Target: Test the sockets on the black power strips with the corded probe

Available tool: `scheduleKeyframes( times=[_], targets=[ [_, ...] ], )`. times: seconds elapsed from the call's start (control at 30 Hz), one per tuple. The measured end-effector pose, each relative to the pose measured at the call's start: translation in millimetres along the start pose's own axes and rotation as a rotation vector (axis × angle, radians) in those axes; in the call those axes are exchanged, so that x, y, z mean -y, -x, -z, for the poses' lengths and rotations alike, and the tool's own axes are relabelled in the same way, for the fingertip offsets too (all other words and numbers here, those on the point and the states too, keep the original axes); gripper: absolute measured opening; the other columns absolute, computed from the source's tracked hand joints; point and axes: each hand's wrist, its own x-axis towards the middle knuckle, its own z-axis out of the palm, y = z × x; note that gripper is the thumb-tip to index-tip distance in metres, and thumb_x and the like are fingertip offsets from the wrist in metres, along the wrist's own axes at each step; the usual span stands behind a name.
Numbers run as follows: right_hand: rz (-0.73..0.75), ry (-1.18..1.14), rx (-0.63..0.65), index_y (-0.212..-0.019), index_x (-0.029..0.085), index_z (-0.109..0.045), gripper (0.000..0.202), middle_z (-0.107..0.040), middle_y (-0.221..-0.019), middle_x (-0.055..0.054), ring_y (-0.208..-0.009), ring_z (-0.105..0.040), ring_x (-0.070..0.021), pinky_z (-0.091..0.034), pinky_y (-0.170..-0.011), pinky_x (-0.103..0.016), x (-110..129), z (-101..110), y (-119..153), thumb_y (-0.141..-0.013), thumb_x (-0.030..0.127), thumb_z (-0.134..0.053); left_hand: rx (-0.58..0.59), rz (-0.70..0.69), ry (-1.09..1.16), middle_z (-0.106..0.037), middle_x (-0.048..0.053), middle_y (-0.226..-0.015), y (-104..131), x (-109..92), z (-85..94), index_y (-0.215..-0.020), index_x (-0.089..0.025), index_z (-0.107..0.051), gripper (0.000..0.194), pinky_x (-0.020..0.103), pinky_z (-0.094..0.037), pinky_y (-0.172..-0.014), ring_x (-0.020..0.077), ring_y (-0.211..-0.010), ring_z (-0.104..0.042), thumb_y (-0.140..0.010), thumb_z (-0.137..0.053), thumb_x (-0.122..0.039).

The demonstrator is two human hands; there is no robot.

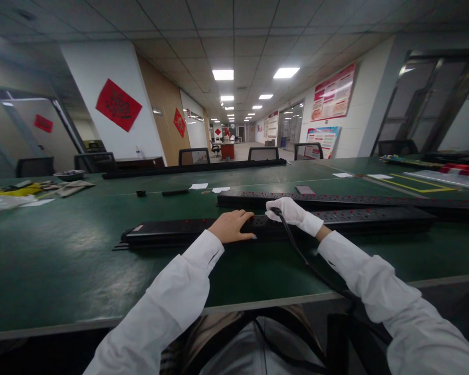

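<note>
A long black power strip [172,229] with rows of sockets and small red parts lies across the green table in front of me. My left hand [232,226], bare, grips it across its width, thumb on the near side and fingers over the top. Just right of it, my right hand [291,212] wears a white glove and is closed round the plug end of a black cable [297,250]. That end is held at the strip's top; whether it sits in a socket is hidden by the fingers. The cable runs down over the table edge beneath my right forearm.
Behind lies a second black power strip [375,202], with another long dark bar [195,167] at the far edge. A dark flat object [305,190], white papers [198,186] and small black pieces [175,192] lie beyond. Yellow cloth items [19,189] are at far left.
</note>
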Motion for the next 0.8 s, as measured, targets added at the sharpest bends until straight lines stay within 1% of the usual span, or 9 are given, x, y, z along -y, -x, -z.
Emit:
scheduleKeyframes(
  times=[0.13, 0.27, 0.37, 0.5, 0.63, 0.7, 0.8],
  targets=[
    [0.030, 0.064, -0.031, -0.059, 0.017, -0.050, 0.029, -0.049, -0.052, 0.003, -0.050, -0.042, -0.0075, -0.025, -0.053, -0.019, 0.1, 0.6, 0.1, -0.078, 0.034, -0.036, -0.008, 0.000, 0.002, -0.053, 0.008, -0.108, -0.4, 0.0, -1.1, -0.125, -0.020, -0.034, 0.066, 0.029, -0.043, -0.072, 0.0212, -0.092, -0.055, -0.075, -0.041, -0.063],
    [0.057, 0.098, -0.055, -0.063, 0.017, -0.054, 0.030, -0.056, -0.059, 0.000, -0.055, -0.047, -0.0085, -0.027, -0.056, -0.019, -0.2, -0.5, 1.2, -0.079, 0.033, -0.035, -0.027, -0.006, 0.011, -0.054, 0.008, -0.107, 0.2, 0.2, -2.7, -0.124, -0.020, -0.035, 0.065, 0.029, -0.043, -0.073, 0.0211, -0.092, -0.055, -0.075, -0.041, -0.062],
    [0.053, 0.116, -0.061, -0.065, 0.017, -0.056, 0.030, -0.059, -0.062, -0.001, -0.057, -0.049, -0.0091, -0.028, -0.057, -0.019, 0.2, -0.9, 1.6, -0.080, 0.032, -0.035, -0.029, -0.007, 0.007, -0.054, 0.008, -0.108, 0.4, -0.1, -2.7, -0.124, -0.020, -0.035, 0.066, 0.030, -0.043, -0.074, 0.0215, -0.093, -0.055, -0.075, -0.040, -0.063],
    [0.045, 0.143, -0.074, -0.065, 0.017, -0.057, 0.028, -0.060, -0.062, -0.002, -0.058, -0.051, -0.0097, -0.029, -0.058, -0.020, 1.6, -0.3, 1.3, -0.078, 0.031, -0.036, -0.024, 0.002, -0.002, -0.053, 0.008, -0.109, 0.3, -1.3, -1.4, -0.125, -0.020, -0.035, 0.066, 0.030, -0.042, -0.075, 0.0220, -0.094, -0.054, -0.075, -0.041, -0.063],
    [0.048, 0.155, -0.073, -0.064, 0.017, -0.058, 0.023, -0.060, -0.063, -0.002, -0.058, -0.051, -0.0100, -0.029, -0.058, -0.020, 3.1, 0.9, 2.0, -0.074, 0.029, -0.040, -0.022, 0.002, 0.001, -0.053, 0.008, -0.109, 0.1, -1.6, -1.1, -0.125, -0.020, -0.035, 0.066, 0.030, -0.042, -0.075, 0.0220, -0.094, -0.054, -0.075, -0.040, -0.063],
    [0.043, 0.141, -0.082, -0.062, 0.017, -0.057, 0.022, -0.059, -0.061, -0.002, -0.056, -0.050, -0.0102, -0.030, -0.057, -0.021, 3.5, 1.1, 2.8, -0.072, 0.029, -0.042, -0.021, -0.004, 0.006, -0.053, 0.008, -0.109, 0.1, -1.3, -1.4, -0.125, -0.020, -0.035, 0.067, 0.030, -0.042, -0.075, 0.0218, -0.093, -0.055, -0.075, -0.039, -0.064],
    [0.015, 0.005, -0.183, -0.062, 0.017, -0.056, 0.025, -0.058, -0.062, -0.002, -0.058, -0.051, -0.0112, -0.033, -0.059, -0.022, 3.8, 1.3, 3.1, -0.075, 0.033, -0.041, -0.026, -0.008, 0.008, -0.054, 0.008, -0.109, 0.2, -0.7, -2.0, -0.125, -0.020, -0.034, 0.067, 0.030, -0.042, -0.074, 0.0218, -0.093, -0.055, -0.075, -0.038, -0.065]
  ],
)
